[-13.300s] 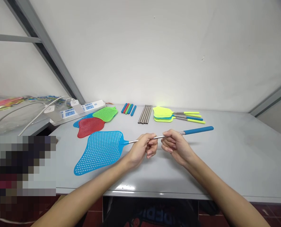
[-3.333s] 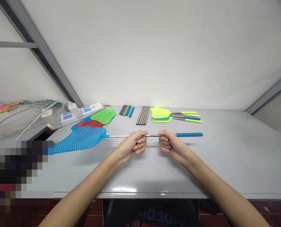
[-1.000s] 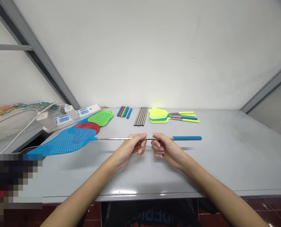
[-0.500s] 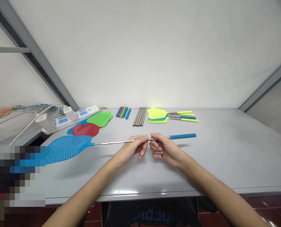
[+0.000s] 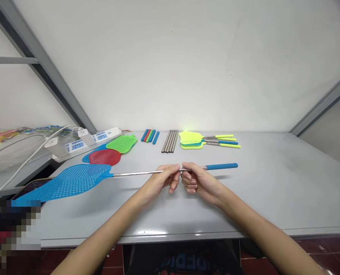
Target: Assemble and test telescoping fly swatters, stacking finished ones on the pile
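Left hand [image 5: 158, 184], right hand [image 5: 200, 181], both closed around a fly swatter's steel shaft [image 5: 141, 173]

Blue perforated plastic fly swatter [image 5: 72, 181] is being held roughly level above the bench, thin steel shaft [image 5: 141, 173] pinched by left hand [image 5: 161, 179] and right hand [image 5: 201, 181], hands nearly touching, mesh head pointing left, blue grip [image 5: 221, 166] sticking out right.
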Available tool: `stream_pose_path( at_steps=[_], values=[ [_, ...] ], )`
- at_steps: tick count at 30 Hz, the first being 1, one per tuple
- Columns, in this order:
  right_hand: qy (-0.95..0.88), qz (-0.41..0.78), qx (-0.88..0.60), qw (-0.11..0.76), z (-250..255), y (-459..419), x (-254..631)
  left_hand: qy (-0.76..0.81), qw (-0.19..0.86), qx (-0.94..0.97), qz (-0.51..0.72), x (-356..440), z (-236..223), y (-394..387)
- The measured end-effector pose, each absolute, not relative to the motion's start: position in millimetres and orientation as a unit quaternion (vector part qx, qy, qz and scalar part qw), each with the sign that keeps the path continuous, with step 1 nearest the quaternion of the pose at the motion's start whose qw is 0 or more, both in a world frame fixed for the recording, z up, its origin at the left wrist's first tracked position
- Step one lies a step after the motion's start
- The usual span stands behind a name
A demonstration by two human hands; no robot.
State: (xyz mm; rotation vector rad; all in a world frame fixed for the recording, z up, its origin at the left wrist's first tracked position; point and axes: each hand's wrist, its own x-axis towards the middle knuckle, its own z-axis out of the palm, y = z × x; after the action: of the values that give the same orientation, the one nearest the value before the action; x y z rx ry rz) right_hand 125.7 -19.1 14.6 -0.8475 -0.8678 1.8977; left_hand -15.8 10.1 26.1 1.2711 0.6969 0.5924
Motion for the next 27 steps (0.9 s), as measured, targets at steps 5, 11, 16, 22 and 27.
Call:
stream_pose_path(
  at_steps=[5, 11, 16, 22, 27],
  values=[
    [-0.346, 0.761, -0.34, 0.431, 13.6, -19.3, 124.3, 0.314, 0.694, 0.591, 0.266, -14.0, 21.8, 10.6],
    [-0.342, 0.763, -0.346, 0.427, 14.0, -19.6, 124.3, 0.322, 0.684, 0.6, 0.26, -13.7, 17.8, 12.1],
    [-0.35, 0.759, -0.336, 0.435, 12.6, -19.3, 123.8, 0.32, 0.682, 0.605, 0.258, -13.9, 20.2, 12.3],
    [-0.384, 0.735, -0.329, 0.451, 10.5, -20.5, 121.9, 0.299, 0.683, 0.616, 0.254, -15.0, 21.3, 11.8],
    [-0.384, 0.734, -0.342, 0.445, 10.7, -21.6, 121.9, 0.292, 0.7, 0.598, 0.261, -14.1, 19.6, 11.3]
  ],
)
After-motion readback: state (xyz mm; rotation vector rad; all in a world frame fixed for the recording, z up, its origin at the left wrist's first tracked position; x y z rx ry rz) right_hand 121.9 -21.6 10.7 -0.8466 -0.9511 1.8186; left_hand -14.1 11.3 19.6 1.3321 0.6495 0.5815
